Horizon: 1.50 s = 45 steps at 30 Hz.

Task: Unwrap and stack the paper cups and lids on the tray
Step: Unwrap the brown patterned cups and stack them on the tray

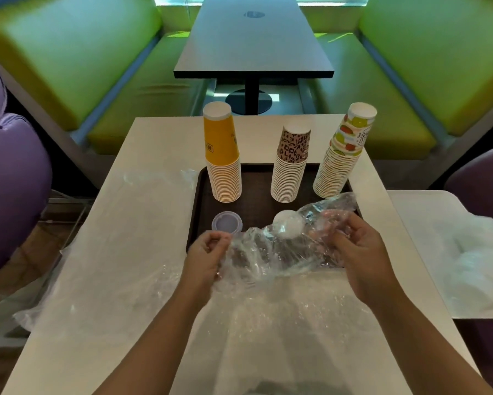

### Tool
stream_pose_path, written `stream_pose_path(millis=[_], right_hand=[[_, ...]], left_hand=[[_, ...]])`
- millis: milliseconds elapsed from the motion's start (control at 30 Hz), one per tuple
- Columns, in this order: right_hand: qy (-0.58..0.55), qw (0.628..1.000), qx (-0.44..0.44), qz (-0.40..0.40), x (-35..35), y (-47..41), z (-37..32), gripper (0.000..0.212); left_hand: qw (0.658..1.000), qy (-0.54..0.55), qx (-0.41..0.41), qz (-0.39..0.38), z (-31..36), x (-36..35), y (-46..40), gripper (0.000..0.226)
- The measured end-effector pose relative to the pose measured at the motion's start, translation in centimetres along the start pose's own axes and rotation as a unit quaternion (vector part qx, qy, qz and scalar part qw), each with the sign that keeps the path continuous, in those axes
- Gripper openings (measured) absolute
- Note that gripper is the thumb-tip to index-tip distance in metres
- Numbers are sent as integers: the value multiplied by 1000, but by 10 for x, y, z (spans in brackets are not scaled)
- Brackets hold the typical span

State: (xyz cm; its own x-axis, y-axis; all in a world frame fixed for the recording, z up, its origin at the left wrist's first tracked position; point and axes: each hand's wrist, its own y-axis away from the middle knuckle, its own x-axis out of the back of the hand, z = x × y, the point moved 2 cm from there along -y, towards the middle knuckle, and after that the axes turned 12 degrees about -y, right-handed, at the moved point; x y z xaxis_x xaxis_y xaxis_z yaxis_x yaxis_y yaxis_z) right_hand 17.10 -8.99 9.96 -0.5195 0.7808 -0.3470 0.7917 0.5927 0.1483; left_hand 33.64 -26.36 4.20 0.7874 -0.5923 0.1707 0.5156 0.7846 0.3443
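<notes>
Three upside-down stacks of paper cups stand on the dark brown tray (194,212): a yellow stack (223,158) at left, a leopard-print stack (290,166) in the middle, a fruit-print stack (343,155) at right. A clear lid stack (227,222) sits at the tray's front left. My left hand (206,258) and my right hand (359,252) each grip an end of a clear plastic wrapper (276,252) held over the tray's front edge. White lids (288,223) show behind or inside the wrapper.
Loose plastic wrap (142,223) lies on the white table (154,138) left of the tray and in front of me. More crumpled plastic (473,252) sits on a side table at right. Green benches and a dark table stand beyond.
</notes>
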Motion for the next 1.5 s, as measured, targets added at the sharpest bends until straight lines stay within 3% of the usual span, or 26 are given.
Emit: stream_pose_path(millis=[133, 367, 533, 667, 733, 833, 900, 933, 1033, 1100, 1167, 1267, 1367, 1500], right_hand=[[26, 998, 11, 58, 44, 9, 15, 23], [103, 981, -6, 166, 125, 18, 51, 32], [173, 962, -17, 212, 154, 17, 70, 41], [259, 940, -13, 220, 158, 10, 85, 40], [310, 921, -1, 235, 155, 9, 85, 32], [385, 859, 162, 295, 143, 19, 63, 49], [431, 819, 284, 252, 117, 29, 46, 53], [439, 819, 315, 192, 98, 32, 46, 49], [459, 839, 286, -57, 29, 42, 81, 44], [528, 789, 248, -190, -6, 52, 125, 47], [602, 722, 225, -258, -18, 58, 165, 53], [648, 701, 169, -247, -10, 46, 185, 55], [679, 694, 113, -211, 14, 33, 185, 55], [689, 705, 67, -150, 53, 26, 171, 54]], left_hand=[[987, -86, -94, 100, -14, 35, -1, 13], [964, -177, -99, 170, -47, 78, 3, 15], [921, -289, -154, 211, -59, 87, 3, 14], [860, -429, -205, 186, -75, 75, -2, 5], [806, -511, -222, 200, -79, 69, -1, 18], [730, -570, -306, 219, -69, 56, 17, 36], [697, -593, -365, 173, -71, 42, 30, 41], [688, -601, -382, 140, -76, 35, 34, 44], [675, -622, -393, 55, -98, 16, 36, 49], [680, -628, -378, 20, -107, 4, 34, 50], [672, -646, -362, -2, -112, -5, 31, 53], [662, -676, -322, -28, -123, -7, 26, 57], [674, -684, -278, -28, -129, -4, 22, 57], [691, -674, -258, -18, -132, 2, 18, 58]])
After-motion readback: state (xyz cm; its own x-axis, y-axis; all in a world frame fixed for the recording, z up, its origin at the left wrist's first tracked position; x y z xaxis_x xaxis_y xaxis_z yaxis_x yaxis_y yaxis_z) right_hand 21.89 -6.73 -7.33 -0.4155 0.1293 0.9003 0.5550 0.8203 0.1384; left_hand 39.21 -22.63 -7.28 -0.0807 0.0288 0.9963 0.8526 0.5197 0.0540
